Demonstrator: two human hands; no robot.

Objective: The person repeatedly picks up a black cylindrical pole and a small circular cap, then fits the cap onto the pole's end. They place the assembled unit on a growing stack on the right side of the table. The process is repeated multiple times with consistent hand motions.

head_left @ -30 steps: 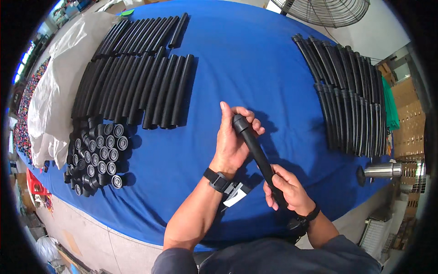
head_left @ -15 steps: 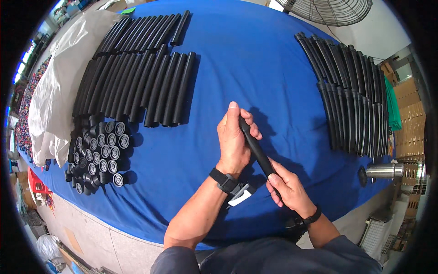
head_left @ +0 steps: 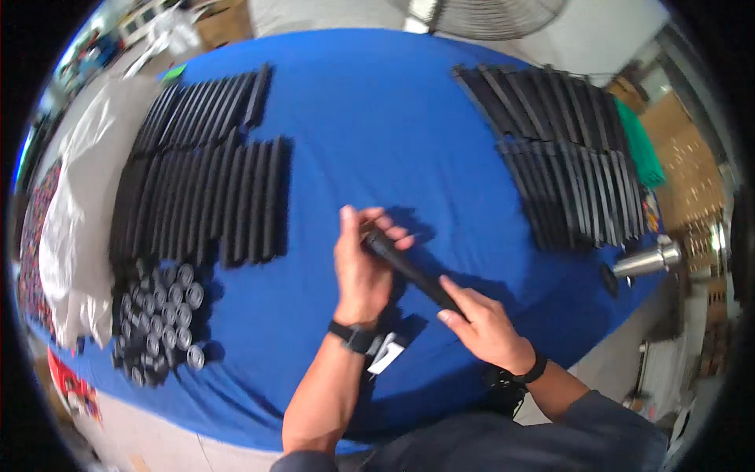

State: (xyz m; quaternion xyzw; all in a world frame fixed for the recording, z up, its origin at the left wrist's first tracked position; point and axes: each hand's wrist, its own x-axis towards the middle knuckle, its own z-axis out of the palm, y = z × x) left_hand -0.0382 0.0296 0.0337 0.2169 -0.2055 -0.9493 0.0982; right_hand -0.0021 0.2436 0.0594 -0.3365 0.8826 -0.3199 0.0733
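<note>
Over the middle of the blue-covered table, a black tube slants from upper left to lower right between my hands. My right hand is closed round its lower part, thumb along the top. At the upper end, my left hand loosely cups the tube, its thumb raised and its fingers curved behind. A wider collar or cap shows at that end, slightly blurred. To the left lie rows of black tubes, with a cluster of round black caps below them. On the right are two rows of tubes with thicker ends.
A white plastic sheet covers the table's left side. On the right edge sit a shiny metal cylinder and a green cloth. A wire-caged fan stands beyond the far edge. Cardboard stands to the right.
The view has shifted, so the table's contents appear farther left and lower. My left hand's grip has loosened, uncovering more of the tube's upper end. My right hand keeps hold.
</note>
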